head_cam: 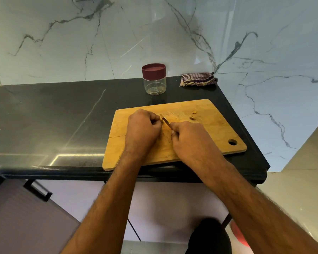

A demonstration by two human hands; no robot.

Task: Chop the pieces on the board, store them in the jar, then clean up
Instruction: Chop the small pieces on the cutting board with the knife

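A wooden cutting board point(206, 132) lies on the black counter. My left hand point(142, 129) sits curled on the board and pinches a small tan piece point(162, 120) at its fingertips. My right hand point(189, 138) grips a knife point(165, 121), its blade angled up-left against that piece; the handle is hidden in my fist. Two small tan pieces point(193, 114) lie loose further right on the board. A clear jar point(154, 83) with a dark red lid stands behind the board, closed.
A folded striped cloth point(198, 79) lies at the back right of the black counter point(53, 116), against the marble wall. The counter ends just right of the board. Cabinet fronts with a black handle point(38, 190) sit below the front edge.
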